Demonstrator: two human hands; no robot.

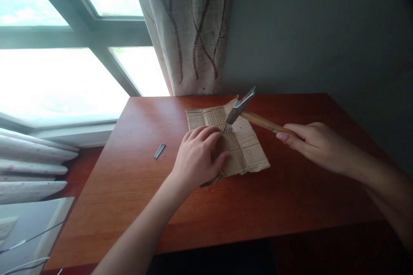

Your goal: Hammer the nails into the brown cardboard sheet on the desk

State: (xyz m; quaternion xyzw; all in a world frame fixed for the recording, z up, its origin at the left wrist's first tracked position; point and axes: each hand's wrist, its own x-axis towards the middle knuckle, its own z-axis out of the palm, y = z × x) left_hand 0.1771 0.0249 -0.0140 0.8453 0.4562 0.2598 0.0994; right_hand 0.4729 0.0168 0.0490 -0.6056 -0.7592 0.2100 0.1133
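Observation:
My right hand (309, 139) is wrapped round the wooden handle of a hammer (258, 121). The hammer's metal head hangs tilted over a creased piece of brown cardboard (253, 144). My left hand (198, 154) rests on the cardboard's left part, thumb apart from the curved fingers, with no object visible between them. Close to its fingertips, below the hammer head, several dark nails (228, 129) show on the cardboard. Rows of small dark holes (215, 118) mark the cardboard beyond my fingers. My left hand hides part of the sheet.
A small bundle of nails (159, 151) lies on the reddish wooden table (135, 189), left of my left hand. Behind the table hang a patterned curtain (193, 30) and a grey wall (290, 30). Windows (58, 77) fill the left side. Cables (35, 236) run at the lower left.

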